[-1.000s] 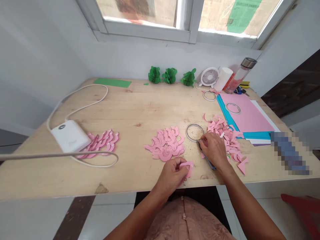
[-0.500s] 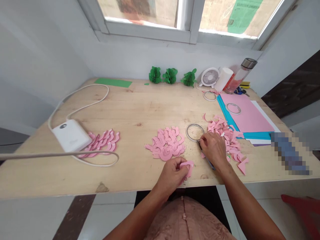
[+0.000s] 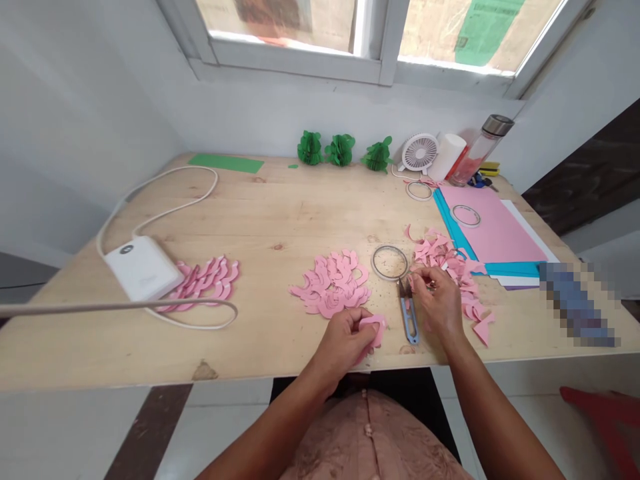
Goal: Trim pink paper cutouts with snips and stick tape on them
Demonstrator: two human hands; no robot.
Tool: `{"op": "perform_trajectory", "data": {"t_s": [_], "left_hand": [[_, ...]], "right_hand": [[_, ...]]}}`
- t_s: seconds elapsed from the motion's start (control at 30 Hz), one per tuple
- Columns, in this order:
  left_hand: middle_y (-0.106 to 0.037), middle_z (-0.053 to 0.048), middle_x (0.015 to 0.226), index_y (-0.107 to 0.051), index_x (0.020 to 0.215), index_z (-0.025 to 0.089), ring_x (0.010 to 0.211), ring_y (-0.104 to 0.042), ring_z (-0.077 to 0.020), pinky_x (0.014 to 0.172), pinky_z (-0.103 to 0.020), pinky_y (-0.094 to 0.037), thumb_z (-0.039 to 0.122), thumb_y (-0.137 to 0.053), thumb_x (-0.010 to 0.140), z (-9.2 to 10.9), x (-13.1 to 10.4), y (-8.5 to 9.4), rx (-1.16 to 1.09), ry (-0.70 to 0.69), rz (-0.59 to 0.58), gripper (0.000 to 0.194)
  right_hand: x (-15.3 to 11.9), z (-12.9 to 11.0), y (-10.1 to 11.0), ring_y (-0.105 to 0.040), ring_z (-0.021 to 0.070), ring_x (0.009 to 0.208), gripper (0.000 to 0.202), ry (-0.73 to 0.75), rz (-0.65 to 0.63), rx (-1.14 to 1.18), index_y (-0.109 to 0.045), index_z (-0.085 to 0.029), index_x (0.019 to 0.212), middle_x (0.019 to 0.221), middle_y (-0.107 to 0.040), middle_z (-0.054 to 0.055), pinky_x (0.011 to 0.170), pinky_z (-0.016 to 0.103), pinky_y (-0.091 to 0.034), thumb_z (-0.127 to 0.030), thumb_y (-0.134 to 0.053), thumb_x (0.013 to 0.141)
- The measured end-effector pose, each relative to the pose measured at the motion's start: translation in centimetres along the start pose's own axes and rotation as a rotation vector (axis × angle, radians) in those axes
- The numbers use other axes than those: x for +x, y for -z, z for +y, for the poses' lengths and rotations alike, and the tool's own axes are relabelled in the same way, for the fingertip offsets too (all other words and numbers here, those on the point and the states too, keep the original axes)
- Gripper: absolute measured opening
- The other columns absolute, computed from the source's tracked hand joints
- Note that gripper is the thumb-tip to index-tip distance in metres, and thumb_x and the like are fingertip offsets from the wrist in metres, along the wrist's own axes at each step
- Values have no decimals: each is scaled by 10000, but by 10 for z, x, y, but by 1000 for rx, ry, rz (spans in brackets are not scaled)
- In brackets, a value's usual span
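My left hand (image 3: 345,340) is closed round a pink curved paper cutout (image 3: 379,327), pinched between thumb and fingers near the table's front edge. Just beyond it lies a loose pile of pink paper cutouts (image 3: 331,283). My right hand (image 3: 437,300) is closed in a pinch beside blue-handled thread snips (image 3: 410,320), which lie on the table. A trace of pink shows at its fingertips, too small to make out. Under and behind that hand spreads a heap of pink paper scraps (image 3: 435,250). A roll of tape (image 3: 390,263) lies flat just past the snips.
A white power bank (image 3: 143,270) with a looping cable sits by more pink cutouts (image 3: 215,283) on the left. Green paper ornaments (image 3: 341,152), a small fan (image 3: 420,153) and a bottle (image 3: 480,153) stand at the back. Coloured sheets (image 3: 495,233) lie right.
My right hand has shifted slightly right, off the snips, which now show fully and sit at a steeper angle. The left hand still holds the pink cutout in nearly the same place.
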State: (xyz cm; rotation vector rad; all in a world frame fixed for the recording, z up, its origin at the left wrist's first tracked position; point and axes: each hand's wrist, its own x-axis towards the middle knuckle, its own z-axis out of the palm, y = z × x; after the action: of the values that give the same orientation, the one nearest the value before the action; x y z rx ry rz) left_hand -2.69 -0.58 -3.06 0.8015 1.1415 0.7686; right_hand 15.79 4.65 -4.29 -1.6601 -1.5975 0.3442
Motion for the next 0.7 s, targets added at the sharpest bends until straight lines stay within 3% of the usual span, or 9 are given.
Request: {"op": "perform_trajectory", "data": {"t_s": [0.13, 0.37, 0.5, 0.7], "left_hand": [[-549, 23, 503, -524, 626, 151, 419, -436, -70, 424, -182, -279, 245, -596, 672, 3, -2, -1, -33, 0, 9, 127], [-549, 23, 506, -522, 627, 156, 424, -434, -74, 398, -180, -250, 247, -612, 675, 11, -5, -3, -80, 5, -15, 137], [-562, 19, 536, -538, 647, 149, 447, -451, -71, 416, -184, -286, 260, -620, 693, 19, -7, -6, -126, -22, -31, 145], [-551, 32, 545, -562, 705, 150, 421, -430, -66, 377, -182, -275, 231, -627, 672, 24, -7, -11, -209, -55, -10, 110]], "right_hand": [[-2, -10, 5, -530, 149, 604, 173, -180, 41, 258, -635, -181, 730, 669, -599, 7, 555, 269, -395, -341, -581, 769], [-22, -30, 9, -446, 79, 479, 197, -534, -69, 732, -635, -179, 721, 655, -600, -21, 478, 224, -364, -362, -693, 674], [-36, -37, 4, -502, 112, 613, 191, -520, -89, 823, -645, -181, 704, 656, -587, -21, 595, 234, -398, -349, -719, 649], [-50, -47, -1, -496, 124, 657, 136, -422, -147, 789, -635, -189, 722, 673, -578, -21, 631, 239, -390, -323, -659, 727]]}}
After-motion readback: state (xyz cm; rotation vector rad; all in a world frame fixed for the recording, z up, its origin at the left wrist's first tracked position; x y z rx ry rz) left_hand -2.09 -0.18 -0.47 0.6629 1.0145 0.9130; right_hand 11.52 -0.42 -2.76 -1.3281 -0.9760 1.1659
